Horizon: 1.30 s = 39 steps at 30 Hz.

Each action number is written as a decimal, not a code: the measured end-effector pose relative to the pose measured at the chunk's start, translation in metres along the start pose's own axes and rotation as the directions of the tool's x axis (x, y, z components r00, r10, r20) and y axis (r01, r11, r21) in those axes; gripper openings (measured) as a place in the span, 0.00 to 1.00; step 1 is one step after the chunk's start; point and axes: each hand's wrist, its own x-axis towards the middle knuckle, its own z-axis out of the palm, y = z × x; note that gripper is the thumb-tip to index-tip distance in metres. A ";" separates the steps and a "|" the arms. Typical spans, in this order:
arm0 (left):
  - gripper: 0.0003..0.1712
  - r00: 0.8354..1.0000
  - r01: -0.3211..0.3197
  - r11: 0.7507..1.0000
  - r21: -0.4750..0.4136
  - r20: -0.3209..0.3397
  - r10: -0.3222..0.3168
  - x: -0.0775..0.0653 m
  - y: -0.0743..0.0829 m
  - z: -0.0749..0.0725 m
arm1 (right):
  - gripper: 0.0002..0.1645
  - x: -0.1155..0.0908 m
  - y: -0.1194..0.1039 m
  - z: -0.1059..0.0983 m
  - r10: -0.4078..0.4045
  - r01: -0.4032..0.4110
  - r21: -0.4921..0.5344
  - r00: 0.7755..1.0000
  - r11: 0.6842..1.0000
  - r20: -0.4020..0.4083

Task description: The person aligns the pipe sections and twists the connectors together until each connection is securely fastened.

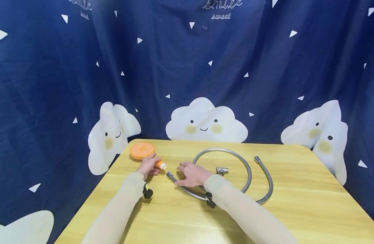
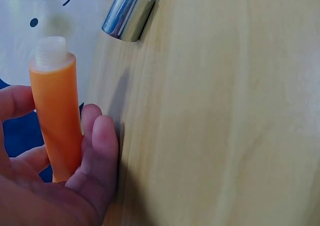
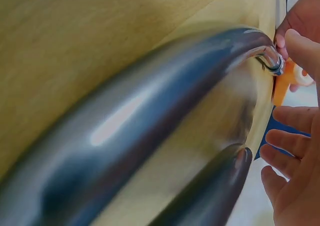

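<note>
An orange handheld shower head (image 1: pixel 142 150) is at the table's far left, its round perforated face up. My left hand (image 1: pixel 148 166) grips its handle, with fingers and thumb around the orange shaft (image 2: pixel 59 121); the white threaded end points to the right. My right hand (image 1: pixel 193 174) is spread over the grey metal shower hose (image 1: pixel 249 171), fingers apart with nothing held between them. Between the two hands lies the hose's chrome end fitting (image 2: pixel 129 14), near the threaded end but apart from it. In the right wrist view the hose (image 3: pixel 135 121) runs beside my fingers (image 3: pixel 287 151).
A small chrome tee connector (image 1: pixel 222 170) lies inside the hose's loop. The hose's other end (image 1: pixel 257 159) points to the back, right of the loop. The wooden table (image 1: pixel 312 203) meets a dark blue curtain (image 1: pixel 187 67) with cloud prints at its back edge.
</note>
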 end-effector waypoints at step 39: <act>0.38 0.999 -0.033 0.988 -0.150 0.032 0.038 -0.002 -0.004 -0.002 | 0.56 -0.004 0.005 0.006 -0.036 0.033 0.046 0.998 0.998 0.054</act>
